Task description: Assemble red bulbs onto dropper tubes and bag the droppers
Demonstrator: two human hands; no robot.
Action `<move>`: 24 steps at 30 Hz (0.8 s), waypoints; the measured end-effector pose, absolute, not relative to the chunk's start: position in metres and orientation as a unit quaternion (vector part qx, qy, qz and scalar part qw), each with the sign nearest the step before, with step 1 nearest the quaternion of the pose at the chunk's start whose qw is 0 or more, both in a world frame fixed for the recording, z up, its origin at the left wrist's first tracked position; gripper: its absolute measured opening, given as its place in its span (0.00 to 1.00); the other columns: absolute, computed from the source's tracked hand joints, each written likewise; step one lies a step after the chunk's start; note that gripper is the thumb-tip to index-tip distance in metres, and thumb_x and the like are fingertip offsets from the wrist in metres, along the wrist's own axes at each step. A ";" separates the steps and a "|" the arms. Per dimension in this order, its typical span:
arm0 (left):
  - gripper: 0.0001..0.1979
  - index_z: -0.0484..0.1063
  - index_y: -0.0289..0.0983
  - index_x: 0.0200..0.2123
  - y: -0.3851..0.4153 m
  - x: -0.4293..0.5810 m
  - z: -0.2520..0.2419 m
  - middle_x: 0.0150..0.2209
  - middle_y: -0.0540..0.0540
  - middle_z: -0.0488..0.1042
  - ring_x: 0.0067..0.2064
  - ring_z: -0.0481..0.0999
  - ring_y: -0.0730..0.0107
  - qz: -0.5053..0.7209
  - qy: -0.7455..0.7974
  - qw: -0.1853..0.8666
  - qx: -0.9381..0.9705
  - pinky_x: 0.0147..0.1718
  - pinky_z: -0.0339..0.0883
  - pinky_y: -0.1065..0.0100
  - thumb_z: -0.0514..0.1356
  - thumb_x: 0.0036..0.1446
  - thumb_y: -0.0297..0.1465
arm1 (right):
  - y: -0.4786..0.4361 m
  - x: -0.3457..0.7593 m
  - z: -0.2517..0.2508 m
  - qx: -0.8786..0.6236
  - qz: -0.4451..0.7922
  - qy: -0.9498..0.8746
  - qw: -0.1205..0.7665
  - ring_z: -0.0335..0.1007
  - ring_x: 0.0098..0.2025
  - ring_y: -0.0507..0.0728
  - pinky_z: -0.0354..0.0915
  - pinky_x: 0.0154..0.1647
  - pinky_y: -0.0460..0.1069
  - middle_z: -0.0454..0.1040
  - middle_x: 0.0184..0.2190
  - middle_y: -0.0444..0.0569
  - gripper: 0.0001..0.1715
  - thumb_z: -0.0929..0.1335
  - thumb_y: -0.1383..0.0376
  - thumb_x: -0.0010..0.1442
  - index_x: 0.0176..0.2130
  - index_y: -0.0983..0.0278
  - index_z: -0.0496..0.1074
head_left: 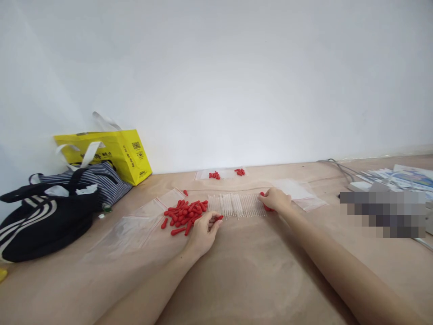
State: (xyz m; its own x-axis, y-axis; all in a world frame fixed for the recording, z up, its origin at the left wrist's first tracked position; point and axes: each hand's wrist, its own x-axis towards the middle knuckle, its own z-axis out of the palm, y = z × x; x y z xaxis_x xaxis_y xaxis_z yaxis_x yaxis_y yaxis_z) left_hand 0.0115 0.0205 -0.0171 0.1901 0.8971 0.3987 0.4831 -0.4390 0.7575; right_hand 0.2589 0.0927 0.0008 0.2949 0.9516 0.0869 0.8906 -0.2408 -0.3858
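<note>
Between the finger and thumb of my left hand (203,232) is a red rubber bulb (219,217), the kind fitted on droppers. Just beside that hand, to its left, lies a loose pile of red rubber bulbs (184,212). A row of thin clear dropper tubes (233,205) lies side by side between my hands. At the row's right end, my right hand (274,199) is closed in a pinch on a red bulb (261,194). More red bulbs (268,208) show under its fingers, partly hidden. Whether a tube is joined to the pinched bulb I cannot tell.
Clear zip bags (138,228) lie left of the pile, and others (299,192) beyond my right hand. Near the wall a bag (225,173) holds red bulbs. A yellow bag (111,151) and a black bag (47,221) stand left; papers (399,178) and cables (338,167) lie right.
</note>
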 end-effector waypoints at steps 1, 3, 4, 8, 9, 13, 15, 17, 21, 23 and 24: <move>0.04 0.68 0.37 0.31 0.021 0.010 -0.017 0.32 0.48 0.74 0.34 0.74 0.68 0.421 0.474 0.230 0.738 0.33 0.70 0.67 0.56 0.50 0.29 | 0.095 0.259 0.000 -0.787 0.083 -0.585 0.176 0.69 0.35 0.63 0.55 0.40 0.60 0.73 0.26 0.55 0.17 0.63 0.54 0.49 0.23 0.65 0.72; 0.04 0.68 0.37 0.31 0.021 0.008 -0.017 0.32 0.48 0.74 0.34 0.75 0.68 0.413 0.481 0.217 0.742 0.33 0.70 0.67 0.56 0.50 0.29 | 0.098 0.257 -0.002 -0.793 0.084 -0.581 0.165 0.69 0.35 0.64 0.54 0.41 0.61 0.73 0.26 0.55 0.17 0.63 0.55 0.49 0.23 0.65 0.71; 0.04 0.68 0.36 0.31 0.021 0.007 -0.017 0.32 0.48 0.74 0.33 0.75 0.68 0.412 0.483 0.214 0.742 0.33 0.70 0.67 0.56 0.50 0.29 | 0.099 0.257 -0.002 -0.795 0.084 -0.580 0.160 0.69 0.36 0.64 0.54 0.41 0.61 0.73 0.27 0.55 0.17 0.63 0.55 0.49 0.23 0.66 0.71; 0.04 0.69 0.36 0.30 0.021 0.007 -0.015 0.31 0.47 0.74 0.32 0.75 0.68 0.407 0.486 0.213 0.744 0.32 0.70 0.67 0.56 0.49 0.29 | 0.104 0.253 -0.002 -0.799 0.078 -0.577 0.152 0.68 0.37 0.64 0.53 0.43 0.61 0.73 0.31 0.57 0.13 0.64 0.59 0.49 0.26 0.67 0.71; 0.04 0.69 0.36 0.30 0.021 0.007 -0.015 0.31 0.47 0.74 0.32 0.75 0.68 0.405 0.486 0.213 0.744 0.32 0.70 0.67 0.56 0.49 0.28 | 0.104 0.252 -0.002 -0.799 0.077 -0.576 0.152 0.68 0.38 0.64 0.53 0.43 0.61 0.73 0.32 0.58 0.12 0.64 0.61 0.48 0.28 0.67 0.71; 0.04 0.68 0.36 0.30 0.021 0.007 -0.015 0.30 0.48 0.74 0.31 0.75 0.69 0.403 0.485 0.209 0.747 0.31 0.71 0.67 0.56 0.49 0.28 | 0.102 0.250 -0.001 -0.796 0.077 -0.579 0.158 0.68 0.39 0.64 0.54 0.42 0.60 0.73 0.34 0.59 0.11 0.64 0.62 0.48 0.30 0.67 0.71; 0.04 0.68 0.36 0.30 0.021 0.007 -0.015 0.30 0.48 0.74 0.31 0.74 0.69 0.401 0.485 0.206 0.749 0.31 0.71 0.67 0.56 0.49 0.28 | 0.100 0.250 0.002 -0.789 0.080 -0.587 0.164 0.68 0.38 0.64 0.55 0.41 0.59 0.73 0.31 0.59 0.11 0.63 0.62 0.49 0.28 0.67 0.71; 0.04 0.68 0.36 0.30 0.020 0.007 -0.015 0.30 0.48 0.74 0.31 0.74 0.69 0.400 0.483 0.204 0.752 0.31 0.71 0.67 0.56 0.49 0.28 | 0.096 0.250 0.007 -0.770 0.088 -0.607 0.175 0.69 0.35 0.63 0.57 0.38 0.56 0.73 0.27 0.58 0.13 0.62 0.61 0.51 0.24 0.67 0.70; 0.03 0.68 0.37 0.30 0.020 0.007 -0.013 0.30 0.49 0.74 0.31 0.74 0.70 0.398 0.482 0.197 0.755 0.30 0.70 0.69 0.55 0.49 0.27 | 0.078 0.244 0.019 -0.698 0.104 -0.674 0.218 0.68 0.32 0.56 0.59 0.32 0.47 0.73 0.27 0.53 0.18 0.57 0.60 0.57 0.25 0.65 0.67; 0.03 0.68 0.37 0.30 0.019 0.008 -0.013 0.30 0.49 0.73 0.30 0.73 0.71 0.395 0.483 0.190 0.758 0.29 0.69 0.69 0.56 0.49 0.27 | 0.064 0.237 0.018 -0.648 0.109 -0.712 0.248 0.68 0.33 0.53 0.59 0.32 0.45 0.72 0.31 0.50 0.16 0.54 0.61 0.59 0.31 0.64 0.65; 0.03 0.68 0.37 0.30 0.019 0.008 -0.013 0.29 0.49 0.73 0.29 0.73 0.71 0.394 0.483 0.188 0.759 0.29 0.68 0.69 0.56 0.49 0.27 | 0.058 0.233 0.016 -0.613 0.115 -0.736 0.265 0.67 0.32 0.51 0.59 0.32 0.44 0.72 0.31 0.48 0.15 0.53 0.61 0.60 0.33 0.64 0.64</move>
